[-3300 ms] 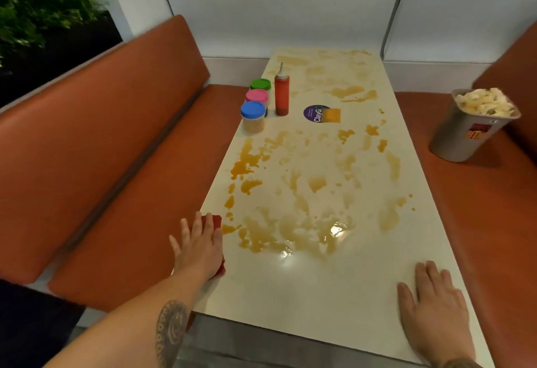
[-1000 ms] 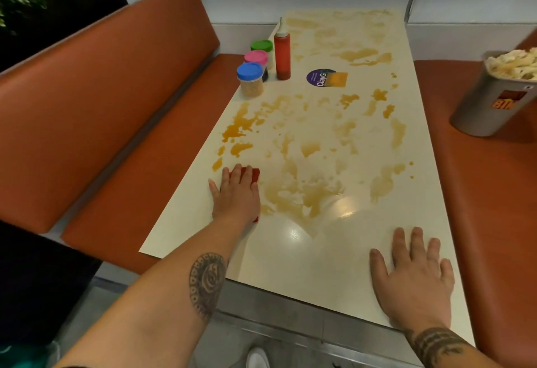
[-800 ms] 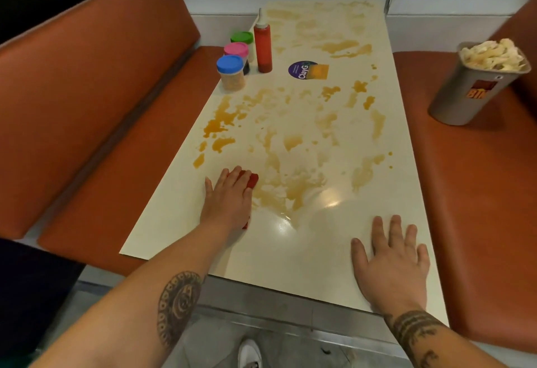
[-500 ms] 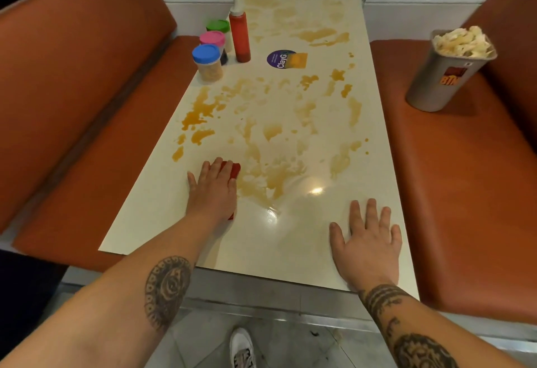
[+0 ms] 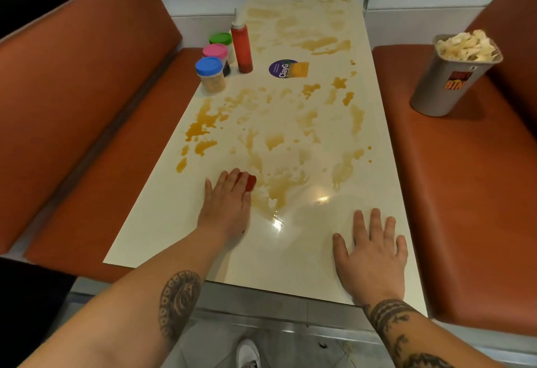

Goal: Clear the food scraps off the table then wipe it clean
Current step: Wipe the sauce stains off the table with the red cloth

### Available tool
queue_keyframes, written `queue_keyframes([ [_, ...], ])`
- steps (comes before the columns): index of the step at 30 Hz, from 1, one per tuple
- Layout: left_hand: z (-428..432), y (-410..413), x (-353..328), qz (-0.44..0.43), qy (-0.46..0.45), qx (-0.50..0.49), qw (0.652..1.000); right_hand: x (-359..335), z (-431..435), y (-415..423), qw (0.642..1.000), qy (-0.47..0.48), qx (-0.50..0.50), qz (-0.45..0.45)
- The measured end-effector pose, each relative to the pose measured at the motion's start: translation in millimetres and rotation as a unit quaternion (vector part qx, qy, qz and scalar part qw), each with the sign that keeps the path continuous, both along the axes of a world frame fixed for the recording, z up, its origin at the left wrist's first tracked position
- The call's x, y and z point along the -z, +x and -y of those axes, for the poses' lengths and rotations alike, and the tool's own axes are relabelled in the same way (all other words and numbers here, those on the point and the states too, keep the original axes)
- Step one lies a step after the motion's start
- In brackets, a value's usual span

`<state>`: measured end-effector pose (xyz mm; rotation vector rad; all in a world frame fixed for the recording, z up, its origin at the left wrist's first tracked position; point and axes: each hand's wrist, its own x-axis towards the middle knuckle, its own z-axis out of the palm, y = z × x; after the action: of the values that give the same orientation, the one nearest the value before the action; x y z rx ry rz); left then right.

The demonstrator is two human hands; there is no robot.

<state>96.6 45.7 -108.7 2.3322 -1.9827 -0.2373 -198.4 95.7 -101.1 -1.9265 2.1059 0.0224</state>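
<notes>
A long cream table [image 5: 290, 266] is smeared with orange-brown sauce stains [image 5: 200, 129] from its middle to the far end. My left hand [image 5: 225, 206] presses flat on a red cloth [image 5: 249, 182], of which only a corner shows past my fingertips, at the near edge of the stains. My right hand [image 5: 370, 254] lies palm down with spread fingers on the near right part of the table and holds nothing. The near strip of the table looks glossy and free of stains.
Three jars with blue [image 5: 209, 74], pink [image 5: 215, 52] and green [image 5: 220, 39] lids stand by a red squeeze bottle [image 5: 241, 47] at the far left edge. A round sticker [image 5: 287, 68] lies mid-table. A grey bin [image 5: 449, 82] full of scraps sits on the right orange bench [image 5: 453, 207].
My left hand has slid the red cloth from the table's left edge toward the middle, into the stains. My right hand has stayed flat on the near right.
</notes>
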Motion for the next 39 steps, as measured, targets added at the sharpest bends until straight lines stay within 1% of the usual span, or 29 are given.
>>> queue_keyframes([
  [2, -6, 0, -1, -0.014, 0.013, 0.020, 1.000, -2, 0, 1, 1.000, 0.002, 0.001, 0.002],
  [4, 0, 2, -2, -0.018, 0.016, 0.002, 1.000, -3, 1, 3, 1.000, 0.001, 0.000, 0.004],
  [8, 16, -10, -3, 0.007, 0.017, -0.044, 0.999, -2, 4, 2, 1.000, 0.001, 0.002, -0.001],
  [13, -9, -16, 1, -0.012, 0.015, 0.021, 1.000, -3, -1, 1, 1.000, 0.008, -0.002, -0.004],
  [15, -7, -18, 3, -0.018, 0.011, 0.002, 1.000, -3, -1, 0, 1.000, 0.007, -0.003, 0.001],
  [18, 10, -28, 2, -0.016, 0.014, -0.070, 0.997, -2, 0, -1, 1.000, 0.007, -0.005, 0.006],
  [20, 16, -36, 0, -0.007, 0.006, -0.081, 0.997, -1, 0, -1, 1.000, -0.002, 0.000, 0.009],
  [24, -9, -54, -1, -0.017, -0.004, -0.001, 1.000, 1, 0, -1, 1.000, 0.002, 0.000, 0.001],
  [26, -15, -58, -3, -0.032, 0.005, 0.012, 0.999, 1, -1, -1, 1.000, 0.002, 0.001, 0.001],
  [30, 10, -63, -5, -0.035, 0.012, -0.062, 0.997, 0, -1, -1, 1.000, 0.000, 0.001, 0.001],
  [32, 24, -71, -7, -0.030, 0.011, -0.079, 0.996, 1, 0, 0, 1.000, -0.002, 0.005, 0.004],
  [35, 26, -87, -8, -0.032, 0.019, -0.029, 0.999, 3, 2, -1, 1.000, -0.007, 0.009, -0.001],
  [37, 15, -100, -10, -0.039, 0.028, 0.014, 0.999, 4, 2, -1, 1.000, -0.009, 0.009, 0.002],
  [39, 1, -118, -13, -0.059, 0.045, 0.032, 0.997, 4, 2, -1, 1.000, -0.009, 0.008, 0.011],
])
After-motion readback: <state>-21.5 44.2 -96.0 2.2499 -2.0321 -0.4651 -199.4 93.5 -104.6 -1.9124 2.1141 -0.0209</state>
